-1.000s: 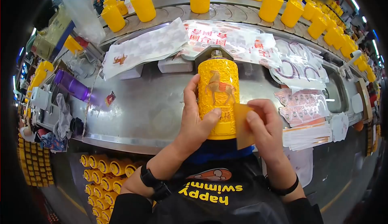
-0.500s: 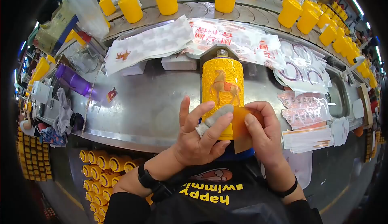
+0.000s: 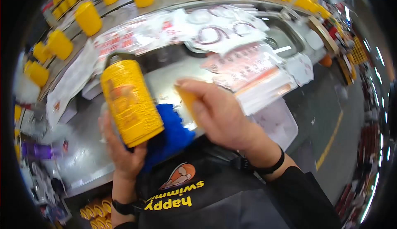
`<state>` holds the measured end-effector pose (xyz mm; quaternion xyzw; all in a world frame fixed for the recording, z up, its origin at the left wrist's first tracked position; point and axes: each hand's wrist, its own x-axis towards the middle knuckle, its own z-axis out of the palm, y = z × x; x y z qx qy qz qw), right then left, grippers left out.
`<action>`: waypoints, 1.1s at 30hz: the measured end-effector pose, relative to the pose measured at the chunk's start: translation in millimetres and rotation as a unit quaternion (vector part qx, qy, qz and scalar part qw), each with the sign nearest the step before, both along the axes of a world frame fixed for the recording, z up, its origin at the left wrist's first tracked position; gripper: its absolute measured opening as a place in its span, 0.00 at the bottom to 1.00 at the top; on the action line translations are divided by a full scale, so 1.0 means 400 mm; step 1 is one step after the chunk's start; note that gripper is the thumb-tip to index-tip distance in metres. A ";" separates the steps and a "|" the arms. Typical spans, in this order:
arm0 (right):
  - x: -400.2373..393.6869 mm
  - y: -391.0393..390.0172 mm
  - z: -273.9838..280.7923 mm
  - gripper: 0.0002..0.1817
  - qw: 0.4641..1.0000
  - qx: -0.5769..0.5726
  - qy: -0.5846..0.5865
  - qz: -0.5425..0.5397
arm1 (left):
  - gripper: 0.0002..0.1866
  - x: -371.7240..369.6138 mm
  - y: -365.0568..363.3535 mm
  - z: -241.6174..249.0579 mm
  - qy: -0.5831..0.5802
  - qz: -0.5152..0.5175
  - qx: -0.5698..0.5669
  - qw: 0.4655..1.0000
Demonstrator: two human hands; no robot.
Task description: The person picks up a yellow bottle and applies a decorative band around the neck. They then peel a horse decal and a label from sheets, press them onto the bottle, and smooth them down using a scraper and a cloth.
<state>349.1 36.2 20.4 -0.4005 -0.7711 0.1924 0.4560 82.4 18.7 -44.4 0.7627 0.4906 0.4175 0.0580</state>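
A yellow embossed bottle [image 3: 131,105] with a horse decal on its side lies tilted, resting partly in my left hand [image 3: 122,150]. My left fingers wrap round its near left side, with the thumb at its base. In my right hand [image 3: 219,113], to the right of the bottle and apart from it, a thin flat orange piece [image 3: 188,98] is pinched, blurred by motion. A bright blue cloth [image 3: 169,132] lies on the table between the bottle and my apron.
Printed decal sheets [image 3: 225,28] lie along the back of the steel table, and stacked pink sheets [image 3: 244,65] to the right. A sink [image 3: 281,34] is at the far right. Yellow bottles [image 3: 88,18] stand on the conveyor behind. A purple bottle [image 3: 37,150] lies far left.
My view has swung to the right. My left hand has moved from the bottle's front to its left side, and the right hand has drawn away from the bottle with the orange piece.
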 end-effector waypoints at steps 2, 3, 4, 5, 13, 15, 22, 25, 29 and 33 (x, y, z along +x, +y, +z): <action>0.120 -0.005 -0.015 0.16 0.997 0.019 -0.045 -0.061 | 0.51 0.021 0.001 -0.010 -0.127 -0.024 -0.048 0.990; 0.197 -0.015 -0.031 0.18 0.993 0.020 -0.067 -0.095 | 0.52 0.027 -0.001 -0.020 -0.179 -0.034 -0.061 0.981; 0.272 -0.018 -0.050 0.20 0.984 0.019 -0.105 -0.140 | 0.53 0.019 0.000 -0.026 -0.161 -0.032 -0.063 0.984; 0.343 -0.029 -0.068 0.21 0.972 0.017 -0.141 -0.185 | 0.53 0.025 -0.002 -0.020 -0.181 -0.041 -0.068 0.980; 0.465 -0.110 -0.189 0.17 0.911 0.029 -0.323 -0.254 | 0.52 0.036 0.002 -0.023 -0.229 -0.058 -0.081 0.968; 0.439 -0.117 -0.183 0.17 0.924 0.021 -0.299 -0.235 | 0.52 0.036 0.004 -0.027 -0.229 -0.058 -0.083 0.968; 0.352 -0.052 -0.152 0.14 0.900 0.013 -0.334 -0.279 | 0.55 0.043 -0.009 -0.019 -0.263 -0.055 -0.113 0.957; 0.343 -0.038 -0.161 0.11 0.903 -0.001 -0.346 -0.253 | 0.57 0.044 -0.006 -0.018 -0.279 -0.054 -0.119 0.951; 0.333 -0.025 -0.161 0.10 0.930 0.000 -0.296 -0.216 | 0.57 0.040 -0.005 -0.015 -0.278 -0.058 -0.121 0.951; 0.342 -0.018 -0.178 0.10 0.923 0.009 -0.298 -0.243 | 0.55 0.042 -0.007 -0.016 -0.276 -0.059 -0.119 0.952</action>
